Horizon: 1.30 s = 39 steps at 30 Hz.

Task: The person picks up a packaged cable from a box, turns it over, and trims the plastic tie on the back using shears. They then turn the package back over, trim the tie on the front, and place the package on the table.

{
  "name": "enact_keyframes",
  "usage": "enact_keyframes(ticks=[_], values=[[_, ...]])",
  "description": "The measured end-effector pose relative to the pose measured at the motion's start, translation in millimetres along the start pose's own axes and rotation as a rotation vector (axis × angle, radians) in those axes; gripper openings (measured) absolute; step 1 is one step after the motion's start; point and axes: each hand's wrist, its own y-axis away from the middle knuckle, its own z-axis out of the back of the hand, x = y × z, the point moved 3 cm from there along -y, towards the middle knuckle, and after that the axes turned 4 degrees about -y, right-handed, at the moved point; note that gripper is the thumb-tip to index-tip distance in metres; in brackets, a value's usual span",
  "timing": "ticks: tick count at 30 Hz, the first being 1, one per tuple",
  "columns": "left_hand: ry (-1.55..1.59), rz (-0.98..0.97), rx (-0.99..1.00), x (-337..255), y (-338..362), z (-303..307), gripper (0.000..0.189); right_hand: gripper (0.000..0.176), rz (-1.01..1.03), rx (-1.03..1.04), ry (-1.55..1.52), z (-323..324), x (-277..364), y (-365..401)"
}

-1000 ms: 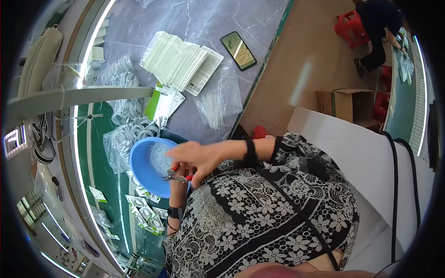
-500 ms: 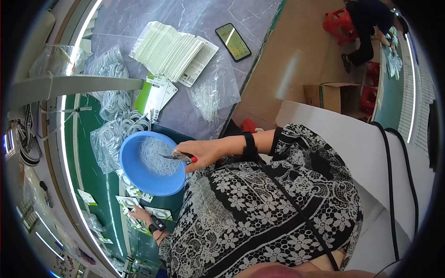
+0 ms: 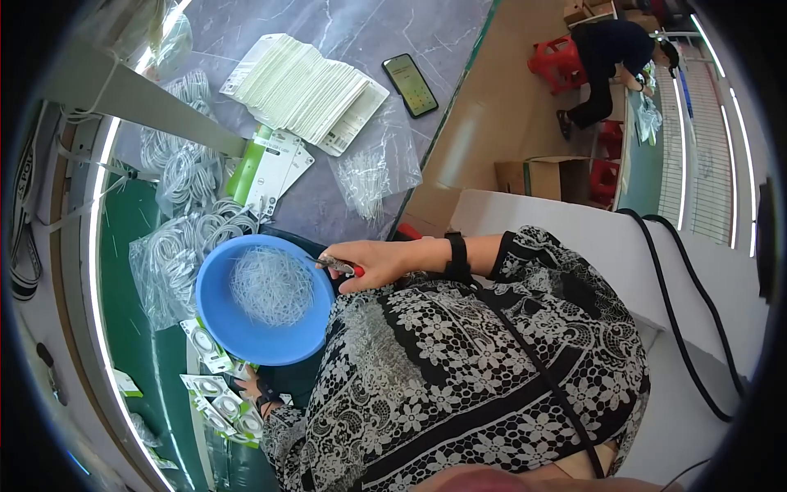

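My right hand (image 3: 369,264) is closed around small red-handled cutters (image 3: 338,264), their jaws pointing toward the rim of a blue basin (image 3: 215,328). Thin clear plastic strips (image 3: 272,285) lie in a loose heap inside it. Below the basin in view, my left hand (image 3: 248,385) is beside several carded cable packs (image 3: 223,403), its fingers apart and touching or nearly touching them. My sleeve and body partly cover that hand. Bagged coils of white cable (image 3: 184,254) lie on the far side of the basin.
On the marbled table (image 3: 320,25) are a fanned stack of printed cards (image 3: 295,86), a phone (image 3: 410,85) and a clear bag of thin white ties (image 3: 369,184). A grey post (image 3: 156,102) juts in from the left. Another person (image 3: 608,66) bends over a bench beyond red stools (image 3: 559,64).
My right hand and the cutters have drawn back from above the strips to the basin's near rim. My left hand has pulled slightly toward my body. The whole view has shifted.
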Motion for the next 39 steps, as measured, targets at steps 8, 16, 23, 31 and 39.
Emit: enact_keyframes(ticks=[8, 16, 23, 31, 39], values=[[0.090, 0.451, -0.640, 14, 16, -8, 0.065, 0.048, 0.055, 0.036, 0.075, 0, -9, -7], [-0.049, 0.202, -0.521, -33, 31, -10, 0.060, 0.047, 0.043, 0.031, -0.020, -2, -20, -20], [-0.201, -0.043, -0.459, -95, 31, -19, 0.056, 0.052, 0.165, 0.084, 0.007, -3, -34, -18], [-0.411, -0.327, -0.391, -154, 9, -39, 0.051, 0.053, 0.083, -0.047, -0.126, -3, -77, 25], [-0.597, -0.511, -0.306, -177, 12, -65, 0.046, 0.057, 0.032, -0.103, -0.207, -12, -112, 66]])
